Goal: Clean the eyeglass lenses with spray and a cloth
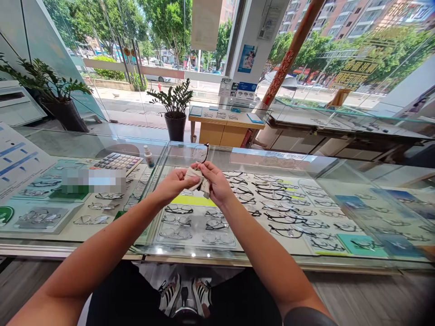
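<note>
Above the glass display counter (pixel 238 156), both my hands are together around a pair of eyeglasses (pixel 206 152) and a beige cloth (pixel 194 173). My left hand (pixel 174 184) is closed, pinching the cloth with the thumb on top. Fingers of my right hand (pixel 218 184) are closed on the eyeglasses beside the cloth, and part of the cloth hangs below them. One rim with its dark edge sticks up past my fingertips. The rest of the frame is hidden by the cloth and my fingers.
Under the glass lie rows of eyeglasses (pixel 280 208). A small spray bottle (pixel 148 157) and a keypad-like calculator (pixel 118 162) stand on the left. A white sign (pixel 20 158) leans at far left. Beyond are a potted plant (pixel 176 122) and a wooden cabinet (pixel 217 131).
</note>
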The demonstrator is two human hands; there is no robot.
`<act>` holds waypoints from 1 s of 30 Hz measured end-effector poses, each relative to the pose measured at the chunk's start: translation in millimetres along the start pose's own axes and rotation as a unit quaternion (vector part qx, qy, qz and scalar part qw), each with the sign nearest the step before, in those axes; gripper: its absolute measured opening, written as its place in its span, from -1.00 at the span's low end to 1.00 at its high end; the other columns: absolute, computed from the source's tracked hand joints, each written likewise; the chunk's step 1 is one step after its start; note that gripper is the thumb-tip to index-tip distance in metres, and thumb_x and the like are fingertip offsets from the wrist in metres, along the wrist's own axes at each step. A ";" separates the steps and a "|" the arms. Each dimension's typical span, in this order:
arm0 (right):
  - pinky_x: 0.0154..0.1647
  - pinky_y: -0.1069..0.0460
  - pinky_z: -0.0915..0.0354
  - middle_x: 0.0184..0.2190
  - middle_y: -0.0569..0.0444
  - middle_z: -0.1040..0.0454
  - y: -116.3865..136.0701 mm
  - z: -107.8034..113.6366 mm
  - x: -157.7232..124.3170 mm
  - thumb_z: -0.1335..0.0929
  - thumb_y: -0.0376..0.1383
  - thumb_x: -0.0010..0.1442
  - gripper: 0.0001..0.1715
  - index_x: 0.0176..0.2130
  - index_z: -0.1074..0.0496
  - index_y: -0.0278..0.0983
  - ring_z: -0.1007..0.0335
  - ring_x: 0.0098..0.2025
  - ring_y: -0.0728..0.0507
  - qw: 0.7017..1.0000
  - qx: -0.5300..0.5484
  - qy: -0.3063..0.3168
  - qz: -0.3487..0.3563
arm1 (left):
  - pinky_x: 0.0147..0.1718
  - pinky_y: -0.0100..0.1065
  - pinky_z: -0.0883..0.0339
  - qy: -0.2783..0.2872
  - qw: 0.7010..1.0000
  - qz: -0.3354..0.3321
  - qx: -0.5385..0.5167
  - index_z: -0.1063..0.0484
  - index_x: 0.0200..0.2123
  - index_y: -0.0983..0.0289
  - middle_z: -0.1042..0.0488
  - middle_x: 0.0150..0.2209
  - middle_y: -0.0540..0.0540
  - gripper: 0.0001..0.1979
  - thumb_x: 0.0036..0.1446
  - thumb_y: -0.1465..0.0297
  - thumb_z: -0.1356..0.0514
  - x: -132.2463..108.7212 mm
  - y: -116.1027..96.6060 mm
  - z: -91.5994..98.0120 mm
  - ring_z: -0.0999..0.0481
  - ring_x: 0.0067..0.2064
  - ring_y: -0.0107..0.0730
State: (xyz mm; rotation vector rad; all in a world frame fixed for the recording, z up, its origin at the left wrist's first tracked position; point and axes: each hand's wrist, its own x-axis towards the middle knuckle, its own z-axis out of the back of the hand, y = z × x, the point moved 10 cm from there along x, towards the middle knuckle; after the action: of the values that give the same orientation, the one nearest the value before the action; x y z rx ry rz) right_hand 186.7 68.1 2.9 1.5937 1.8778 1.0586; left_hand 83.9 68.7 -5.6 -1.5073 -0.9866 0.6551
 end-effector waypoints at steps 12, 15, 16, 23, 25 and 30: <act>-0.17 0.06 -0.53 -0.06 0.06 -0.77 -2.8 -2.3 -3.9 -0.77 0.00 -0.07 -0.50 -0.33 -0.65 -0.19 -0.61 -0.19 -0.06 1.000 -0.018 -0.015 0.003 | -0.11 -0.31 -0.38 -0.098 0.994 -0.041 -0.008 -0.63 0.02 0.31 -0.65 -0.23 0.06 -0.34 0.05 -0.04 -0.60 -5.3 -2.9 6.9 -0.56 -0.20 -0.32; -0.21 0.05 -0.49 -0.09 0.07 -0.78 -0.1 -5.8 -5.4 -0.76 0.03 -0.07 -0.52 -0.33 -0.68 -0.18 -0.58 -0.24 -0.05 0.999 -0.041 -0.008 0.013 | -0.14 -0.31 -0.39 -0.114 0.992 -0.049 -0.007 -0.62 0.05 0.32 -0.65 -0.26 0.05 -0.32 0.08 -0.05 -0.59 -6.1 -3.3 10.8 -0.56 -0.23 -0.31; -0.20 0.03 -0.49 -0.09 0.07 -0.78 1.1 -7.1 -5.8 -0.75 0.04 -0.07 -0.53 -0.34 -0.68 -0.17 -0.57 -0.25 -0.06 0.999 -0.048 -0.006 0.018 | -0.15 -0.31 -0.39 -0.117 0.992 -0.050 -0.008 -0.62 0.06 0.32 -0.65 -0.26 0.05 -0.31 0.08 -0.06 -0.58 -6.2 -3.5 11.9 -0.56 -0.24 -0.32; 0.07 -0.04 -0.52 -0.12 0.08 -0.80 4.5 -7.4 -6.5 -0.72 0.09 -0.01 -0.56 -0.33 -0.71 -0.15 -0.66 -0.05 -0.18 0.995 -0.090 -0.011 0.037 | -0.27 -0.34 -0.37 -0.139 0.987 -0.073 0.021 -0.69 -0.17 0.31 -0.60 -0.35 0.04 -0.31 0.10 -0.25 -0.48 -5.0 -8.5 15.3 -0.47 -0.32 -0.38; 0.08 -0.05 -0.53 -0.16 0.07 -0.80 2.6 -2.9 -5.9 -0.72 0.11 -0.01 -0.54 -0.30 -0.75 -0.15 -0.66 -0.07 -0.19 0.995 -0.097 -0.025 0.030 | -0.27 -0.34 -0.37 -0.130 0.989 -0.065 0.025 -0.69 -0.19 0.31 -0.60 -0.37 0.04 -0.29 0.12 -0.29 -0.44 -3.1 -5.3 13.4 -0.47 -0.32 -0.38; 0.11 -0.09 -0.55 -0.12 0.02 -0.79 8.5 7.5 -3.2 -0.72 0.08 -0.05 -0.54 -0.29 -0.77 -0.16 -0.67 -0.06 -0.22 0.994 -0.086 -0.049 0.034 | -0.11 -0.30 -0.48 -0.078 0.997 -0.025 -0.011 -0.71 -0.05 0.32 -0.70 -0.24 0.14 -0.25 0.14 -0.28 -0.44 4.6 6.1 9.1 -0.63 -0.16 -0.25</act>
State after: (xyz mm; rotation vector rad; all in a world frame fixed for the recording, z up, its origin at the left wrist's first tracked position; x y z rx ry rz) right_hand 198.3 67.2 4.6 1.5900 1.6325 1.1182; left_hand 79.8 77.3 -12.7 -1.4633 -1.1502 0.7372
